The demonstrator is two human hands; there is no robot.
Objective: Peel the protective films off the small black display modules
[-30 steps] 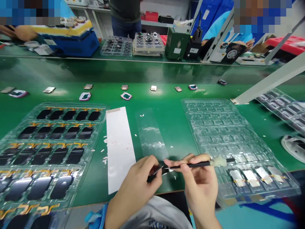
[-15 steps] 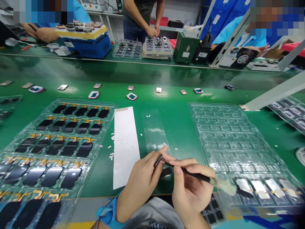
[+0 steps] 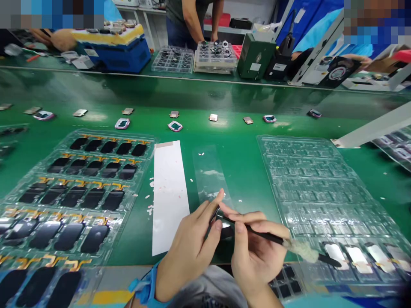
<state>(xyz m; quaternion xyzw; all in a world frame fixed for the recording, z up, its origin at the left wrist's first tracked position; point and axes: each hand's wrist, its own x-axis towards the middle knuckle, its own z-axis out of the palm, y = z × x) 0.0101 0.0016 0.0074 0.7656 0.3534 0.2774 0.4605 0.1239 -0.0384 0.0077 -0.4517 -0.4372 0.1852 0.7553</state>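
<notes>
My left hand pinches a thin dark part, seen nearly edge-on, between thumb and fingers. My right hand grips a slim black-handled pick, its fine metal tip at that part and its far end wrapped in a fluffy white swab. A dark rectangular piece lies beneath my fingers, partly hidden. Close by on the left is a white paper strip dotted with small scraps, and a transparent film strip lies just above my hands.
A blister tray of black panels with gold flex cables fills the left. A transparent tray holds silver panels along its near edge. Small parts stand in a row across the green bench. A co-worker stands beyond.
The view has swung slightly, and the swab end of the pick now points down and right. My left hand has tilted the thin part more upright, and the standing co-worker has leaned over the far trays.
</notes>
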